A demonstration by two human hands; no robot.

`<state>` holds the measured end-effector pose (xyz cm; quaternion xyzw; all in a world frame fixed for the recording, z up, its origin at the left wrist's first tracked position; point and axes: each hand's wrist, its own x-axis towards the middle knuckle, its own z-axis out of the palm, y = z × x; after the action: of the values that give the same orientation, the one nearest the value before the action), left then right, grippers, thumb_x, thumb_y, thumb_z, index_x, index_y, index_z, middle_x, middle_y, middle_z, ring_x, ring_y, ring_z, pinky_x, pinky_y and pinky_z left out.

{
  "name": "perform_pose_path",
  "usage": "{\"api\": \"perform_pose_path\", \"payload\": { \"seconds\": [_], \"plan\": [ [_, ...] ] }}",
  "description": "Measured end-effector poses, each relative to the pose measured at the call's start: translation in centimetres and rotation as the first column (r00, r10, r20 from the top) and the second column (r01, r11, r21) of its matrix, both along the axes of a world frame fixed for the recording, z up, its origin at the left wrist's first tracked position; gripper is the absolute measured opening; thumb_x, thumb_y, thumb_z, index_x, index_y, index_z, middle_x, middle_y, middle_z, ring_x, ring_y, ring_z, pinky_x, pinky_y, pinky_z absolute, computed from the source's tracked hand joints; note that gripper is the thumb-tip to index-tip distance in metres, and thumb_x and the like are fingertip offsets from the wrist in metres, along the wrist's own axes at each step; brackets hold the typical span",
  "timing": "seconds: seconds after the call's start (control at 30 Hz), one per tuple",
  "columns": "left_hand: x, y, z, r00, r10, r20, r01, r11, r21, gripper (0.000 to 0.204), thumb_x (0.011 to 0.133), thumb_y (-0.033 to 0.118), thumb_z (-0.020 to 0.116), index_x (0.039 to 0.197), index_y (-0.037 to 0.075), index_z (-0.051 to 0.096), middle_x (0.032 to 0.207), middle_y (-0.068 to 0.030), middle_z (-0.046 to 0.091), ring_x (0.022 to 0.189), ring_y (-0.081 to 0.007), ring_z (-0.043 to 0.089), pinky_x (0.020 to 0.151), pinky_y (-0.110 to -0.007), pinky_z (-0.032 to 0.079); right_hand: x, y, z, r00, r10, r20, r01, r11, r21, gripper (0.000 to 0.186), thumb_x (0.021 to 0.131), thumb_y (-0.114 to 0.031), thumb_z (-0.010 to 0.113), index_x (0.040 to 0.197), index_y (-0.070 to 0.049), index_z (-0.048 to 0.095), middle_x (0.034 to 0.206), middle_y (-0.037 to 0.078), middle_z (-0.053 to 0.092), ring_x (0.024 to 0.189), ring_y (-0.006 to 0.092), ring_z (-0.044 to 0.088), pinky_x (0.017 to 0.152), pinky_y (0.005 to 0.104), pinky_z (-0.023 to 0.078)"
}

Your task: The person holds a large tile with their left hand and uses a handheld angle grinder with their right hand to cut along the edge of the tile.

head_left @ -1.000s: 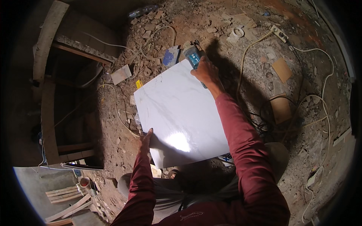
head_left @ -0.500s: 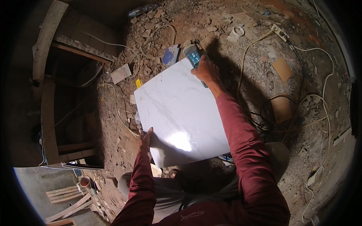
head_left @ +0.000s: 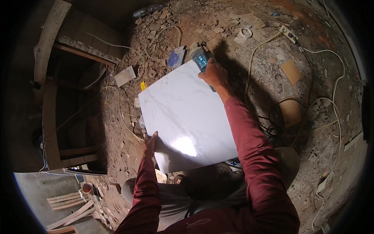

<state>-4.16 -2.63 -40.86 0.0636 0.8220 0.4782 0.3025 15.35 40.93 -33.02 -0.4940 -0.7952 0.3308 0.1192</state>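
A large white tile with faint grey veining lies in front of me, a bright glare on its near part. My left hand holds the tile's left edge, thumb on the upper face and the other fingers mostly hidden at the edge. At the far right corner, my right hand is wrapped around a teal angle grinder. The grinder's head points away from me, beyond the tile's far edge. Whether its disc touches the tile cannot be made out.
Rubble covers the ground. A pale cable runs to a power strip at the far right. Dark coiled cable lies right of my forearm, near brown tile pieces. A blue-marked offcut sits beyond the tile. Wooden framing stands left.
My right hand and the angle grinder have shifted very slightly to the right. The tile and my left hand look unmoved.
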Motion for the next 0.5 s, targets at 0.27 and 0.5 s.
{"api": "perform_pose_path", "payload": {
  "seconds": [0.27, 0.5],
  "plan": [
    [-0.2, 0.1, -0.2, 0.999, 0.005, -0.043, -0.007, 0.999, -0.053, 0.065, 0.081, 0.041, 0.081, 0.128, 0.003, 0.057, 0.118, -0.0064, 0.063, 0.107, -0.0203, 0.057, 0.094, -0.036, 0.045, 0.4, -0.2, 0.2, 1.000, 0.005, 0.013, -0.005, 1.000, -0.017, 0.069, 0.072, -0.032, 0.071, 0.129, 0.000, 0.047, 0.120, 0.022, 0.064, 0.115, 0.0369, 0.060, 0.095, 0.0477, 0.049],
    [0.7, -0.2, 1.0, 0.999, -0.004, -0.044, -0.002, 0.993, -0.118, 0.068, 0.079, 0.047, 0.081, 0.123, 0.001, 0.057, 0.114, -0.0099, 0.063, 0.103, -0.0216, 0.057, 0.093, -0.037, 0.046, 1.0, -1.0, -0.3, 0.999, 0.031, 0.024, -0.030, 0.999, -0.032, 0.074, 0.072, -0.033, 0.070, 0.133, 0.001, 0.044, 0.122, 0.022, 0.063, 0.117, 0.0363, 0.059, 0.096, 0.0469, 0.049]
  ]
}}
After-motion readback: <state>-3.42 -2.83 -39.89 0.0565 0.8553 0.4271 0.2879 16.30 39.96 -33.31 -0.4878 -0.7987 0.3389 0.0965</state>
